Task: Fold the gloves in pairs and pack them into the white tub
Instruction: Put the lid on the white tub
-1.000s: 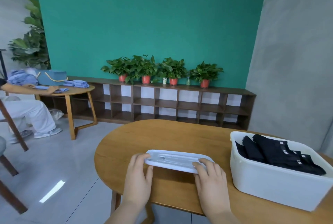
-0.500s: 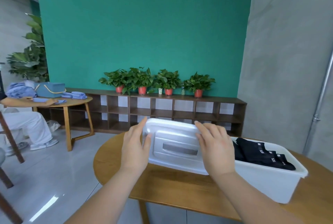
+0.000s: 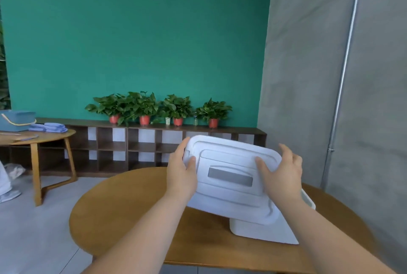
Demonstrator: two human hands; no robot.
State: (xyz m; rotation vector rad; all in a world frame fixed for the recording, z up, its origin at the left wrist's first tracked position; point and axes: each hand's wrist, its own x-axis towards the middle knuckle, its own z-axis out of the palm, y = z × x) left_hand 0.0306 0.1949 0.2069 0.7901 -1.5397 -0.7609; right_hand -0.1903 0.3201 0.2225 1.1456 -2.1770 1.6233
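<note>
Beyond the tabletop (image 3: 132, 218), along a green wall: cubby shelf (image 3: 136, 148) topped with potted plants (image 3: 143, 106); far left, a side table (image 3: 37, 139) bearing a blue box (image 3: 16, 120). Held in mid-air over the tabletop's right half: white lid (image 3: 231, 185), left hand (image 3: 180, 176) clamped on its left end, right hand (image 3: 284, 174) on its right. Hid nearly all of the white tub (image 3: 264, 232) behind it. Faced its top toward the viewer, long axis left to right, right end lower.

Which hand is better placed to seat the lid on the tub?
Probably the right hand: it grips the lid at the end above the white tub. The left hand holds the end overhanging the table, short of the tub.
</note>
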